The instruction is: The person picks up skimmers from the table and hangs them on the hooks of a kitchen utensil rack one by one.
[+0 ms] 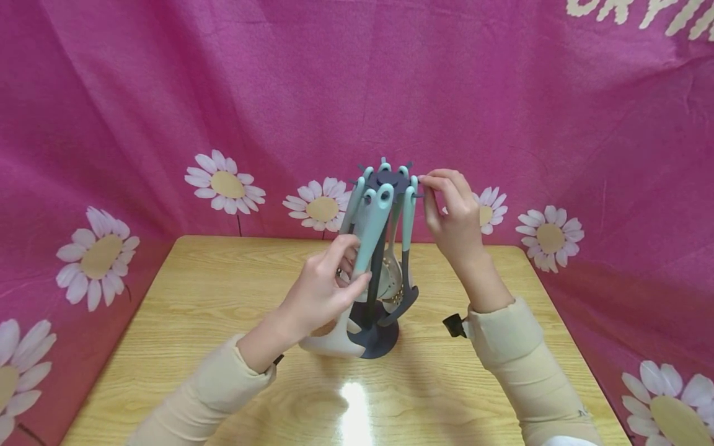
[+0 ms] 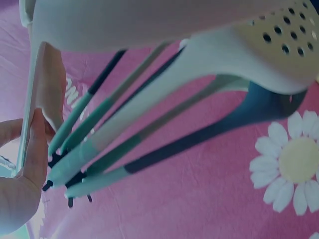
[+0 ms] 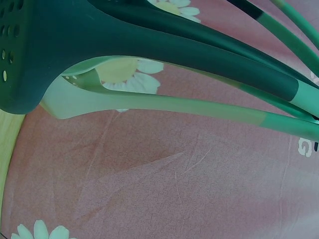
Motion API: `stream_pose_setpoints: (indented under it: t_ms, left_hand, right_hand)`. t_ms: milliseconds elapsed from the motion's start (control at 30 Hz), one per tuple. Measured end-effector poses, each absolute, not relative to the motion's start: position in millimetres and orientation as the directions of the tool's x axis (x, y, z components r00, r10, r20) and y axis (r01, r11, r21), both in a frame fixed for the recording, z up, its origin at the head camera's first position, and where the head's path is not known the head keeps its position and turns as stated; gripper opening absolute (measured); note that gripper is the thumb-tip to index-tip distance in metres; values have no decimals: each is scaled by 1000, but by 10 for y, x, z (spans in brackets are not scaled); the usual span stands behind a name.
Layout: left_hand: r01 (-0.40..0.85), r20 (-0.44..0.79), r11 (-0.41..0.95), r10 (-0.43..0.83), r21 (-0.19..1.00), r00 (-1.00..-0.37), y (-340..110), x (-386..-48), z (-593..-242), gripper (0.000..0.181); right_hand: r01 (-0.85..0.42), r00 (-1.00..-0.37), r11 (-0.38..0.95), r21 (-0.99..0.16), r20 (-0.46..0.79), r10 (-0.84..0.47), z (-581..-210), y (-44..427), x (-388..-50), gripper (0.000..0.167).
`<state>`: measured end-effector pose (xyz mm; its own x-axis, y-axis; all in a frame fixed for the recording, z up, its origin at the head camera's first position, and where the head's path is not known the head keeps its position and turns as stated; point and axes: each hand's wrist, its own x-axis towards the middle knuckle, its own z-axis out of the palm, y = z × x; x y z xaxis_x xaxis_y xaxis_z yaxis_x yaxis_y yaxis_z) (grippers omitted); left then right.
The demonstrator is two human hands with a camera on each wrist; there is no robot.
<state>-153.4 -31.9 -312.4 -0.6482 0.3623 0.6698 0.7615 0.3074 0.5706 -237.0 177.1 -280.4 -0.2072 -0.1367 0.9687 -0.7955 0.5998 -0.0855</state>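
Note:
A dark grey rotating utensil stand (image 1: 375,341) stands on the table with several mint-handled kitchen utensils hanging around its top. My left hand (image 1: 326,282) grips the mint handle of a cream-headed utensil (image 1: 375,226) at the stand's near left side. Its broad pale head hangs low beside the base; its exact kind is unclear. At the stand's top right, my right hand (image 1: 454,207) pinches a hook tip between thumb and index finger. Beside it hangs a dark-headed utensil (image 1: 408,226). In the left wrist view, a cream slotted utensil (image 2: 199,62) hangs among the others.
The light wooden table (image 1: 223,297) carries the stand near its middle. A pink cloth (image 1: 312,80) with daisies rises behind and on both sides. Hanging heads, including a dark perforated one (image 3: 55,55), crowd around the stand's post.

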Motion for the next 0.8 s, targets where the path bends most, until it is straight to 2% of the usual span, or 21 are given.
stream_pose_setpoints:
  t_ms: [800]
  left_hand:
    - [749, 684, 269, 305, 606, -663, -65, -1533, -3310, 42]
  right_hand:
    - [-802, -208, 591, -87, 968, -140, -2802, 1765, -2360, 11]
